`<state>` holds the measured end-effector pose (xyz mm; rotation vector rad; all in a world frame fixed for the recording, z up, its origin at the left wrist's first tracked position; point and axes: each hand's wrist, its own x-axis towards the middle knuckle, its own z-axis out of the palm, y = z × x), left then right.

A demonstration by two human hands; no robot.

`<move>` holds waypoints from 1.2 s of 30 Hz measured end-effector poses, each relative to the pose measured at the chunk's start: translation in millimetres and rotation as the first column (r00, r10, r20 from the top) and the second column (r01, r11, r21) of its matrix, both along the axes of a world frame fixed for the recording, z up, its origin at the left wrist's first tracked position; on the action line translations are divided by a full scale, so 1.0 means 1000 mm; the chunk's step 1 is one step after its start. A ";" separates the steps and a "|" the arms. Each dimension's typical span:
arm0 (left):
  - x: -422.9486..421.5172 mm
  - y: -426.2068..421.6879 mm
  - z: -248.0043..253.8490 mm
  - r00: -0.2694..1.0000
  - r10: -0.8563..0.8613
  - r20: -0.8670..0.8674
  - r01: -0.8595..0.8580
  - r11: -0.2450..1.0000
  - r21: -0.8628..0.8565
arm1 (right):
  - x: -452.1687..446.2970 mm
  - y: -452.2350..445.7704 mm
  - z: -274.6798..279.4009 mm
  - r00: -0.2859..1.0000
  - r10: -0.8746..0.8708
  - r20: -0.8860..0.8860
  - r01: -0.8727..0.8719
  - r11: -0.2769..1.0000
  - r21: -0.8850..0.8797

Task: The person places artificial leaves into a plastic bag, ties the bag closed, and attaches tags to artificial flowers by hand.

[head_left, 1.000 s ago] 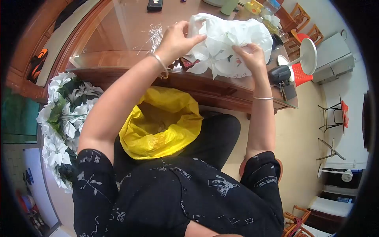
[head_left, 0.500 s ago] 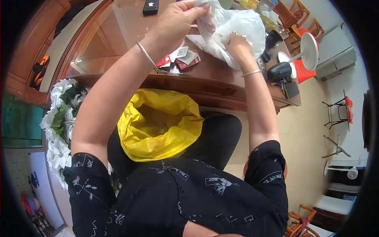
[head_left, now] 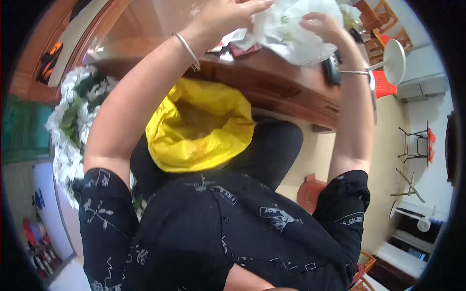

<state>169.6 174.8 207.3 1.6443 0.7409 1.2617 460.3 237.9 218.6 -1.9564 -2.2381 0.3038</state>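
Note:
A white plastic bag [head_left: 296,36] with faint green print lies spread on the wooden table at the top of the view. My left hand [head_left: 233,17] is at the bag's left edge, one finger stretched out along it and the others partly bent. Over the bag's right side is my right hand [head_left: 324,26], its fingers curved and apart. Neither hand visibly grips the bag, though motion blurs both a little. Between my legs stands a yellow woven sack [head_left: 204,150] with its mouth wide and its rim rolled outward.
Paper tags and cards [head_left: 240,43] lie on the table [head_left: 272,68] beside my left wrist. A dark case [head_left: 331,70] sits near my right wrist. White artificial flowers [head_left: 73,121] are at my left. On the floor at my right is a red stool [head_left: 310,191].
The bag, bunched up and held between both hands before, now lies flatter and wider. My right hand has moved right and loosened, and my left fingers have stretched out. The view has shifted.

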 end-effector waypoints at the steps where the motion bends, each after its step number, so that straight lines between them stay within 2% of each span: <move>1: -0.007 -0.010 -0.003 0.996 0.059 -0.062 -0.056 0.997 0.050 | 0.015 -0.002 -0.003 1.000 0.011 0.010 -0.012 0.993 0.117; 2: -0.014 -0.026 -0.006 0.990 0.074 -0.121 -0.071 0.997 0.026 | 0.018 -0.003 -0.006 1.000 0.022 0.013 -0.024 0.974 0.223; 3: -0.025 -0.043 -0.018 0.985 0.037 -0.167 -0.044 0.998 -0.037 | -0.026 -0.059 0.019 0.983 0.151 0.104 -0.182 0.862 0.473; 4: -0.036 -0.059 -0.030 0.978 -0.005 -0.207 -0.016 0.995 -0.100 | 0.024 -0.024 0.003 0.938 -0.077 0.337 -0.147 0.794 0.590; 5: -0.056 -0.073 -0.053 0.882 0.092 -0.462 -0.025 0.989 0.148 | 0.004 -0.059 0.014 0.970 -0.046 0.237 -0.132 0.721 0.681; 6: -0.072 -0.084 -0.078 0.856 0.047 -0.515 0.051 0.983 0.174 | -0.021 -0.097 0.016 0.992 0.060 -0.108 0.026 0.756 0.654; 7: -0.084 -0.103 -0.098 0.834 0.026 -0.551 0.055 0.990 0.131 | -0.044 -0.130 0.011 0.927 0.230 -0.295 0.027 0.745 0.666; 8: -0.100 -0.120 -0.115 0.680 -0.161 -0.715 0.091 0.987 -0.136 | -0.046 -0.152 0.001 0.891 0.272 -0.364 0.008 0.792 0.610; 9: -0.110 -0.133 -0.127 0.415 -0.341 -0.844 0.097 0.939 -0.331 | -0.061 -0.178 -0.008 0.805 0.235 -0.544 0.000 0.918 0.396; 10: -0.121 -0.154 -0.146 0.354 -0.312 -0.881 0.107 0.950 -0.294 | -0.076 -0.194 -0.021 0.795 0.334 -0.505 -0.189 0.929 0.317; 11: -0.122 -0.167 -0.150 0.246 -0.400 -0.883 0.144 0.916 -0.375 | -0.094 -0.205 -0.037 0.778 0.227 -0.586 -0.226 0.971 0.076; 12: -0.124 -0.182 -0.166 0.264 -0.433 -0.862 0.128 0.901 -0.413 | -0.102 -0.207 -0.068 0.764 0.187 -0.618 -0.276 0.960 -0.050; 13: -0.122 -0.192 -0.170 0.220 -0.462 -0.859 0.140 0.886 -0.441 | -0.110 -0.207 -0.096 0.764 0.165 -0.624 -0.324 0.934 -0.150; 14: -0.117 -0.200 -0.172 0.177 -0.487 -0.855 0.152 0.872 -0.466 | -0.116 -0.208 -0.120 0.827 0.156 -0.540 -0.305 0.932 -0.198; 15: -0.116 -0.204 -0.172 0.183 -0.461 -0.868 0.197 0.882 -0.427 | -0.117 -0.205 -0.148 0.824 0.213 -0.525 -0.366 0.908 -0.206; 16: -0.115 -0.209 -0.171 0.192 -0.435 -0.880 0.242 0.890 -0.387 | -0.122 -0.204 -0.162 0.855 0.206 -0.477 -0.376 0.878 -0.296; 17: -0.117 -0.217 -0.176 0.388 -0.327 -0.862 0.287 0.931 -0.224 | -0.126 -0.202 -0.180 0.860 0.200 -0.469 -0.371 0.877 -0.306; 21: -0.117 -0.231 -0.159 0.424 -0.244 -0.872 0.405 0.913 -0.059 | -0.137 -0.196 -0.247 0.871 0.159 -0.465 -0.343 0.875 -0.342; 24: -0.114 -0.235 -0.148 0.389 -0.216 -0.896 0.466 0.885 -0.011 | -0.157 -0.183 -0.279 0.840 0.287 -0.460 -0.460 0.827 -0.324; 25: -0.112 -0.240 -0.148 0.370 -0.157 -0.916 0.471 0.881 0.040 | -0.165 -0.178 -0.293 0.832 0.315 -0.457 -0.491 0.803 -0.339; 28: -0.112 -0.244 -0.146 0.375 -0.158 -0.914 0.479 0.877 0.045 | -0.192 -0.158 -0.325 0.813 0.348 -0.467 -0.560 0.689 -0.461; 31: -0.110 -0.246 -0.138 0.421 -0.035 -0.907 0.463 0.868 0.182 | -0.214 -0.150 -0.374 0.776 0.523 -0.354 -0.630 0.614 -0.475; 33: -0.112 -0.242 -0.127 0.452 0.015 -0.892 0.457 0.855 0.246 | -0.227 -0.149 -0.390 0.726 0.586 -0.358 -0.670 0.489 -0.558; 36: -0.114 -0.236 -0.112 0.503 0.022 -0.864 0.440 0.854 0.278 | -0.246 -0.158 -0.401 0.674 0.587 -0.449 -0.689 0.279 -0.669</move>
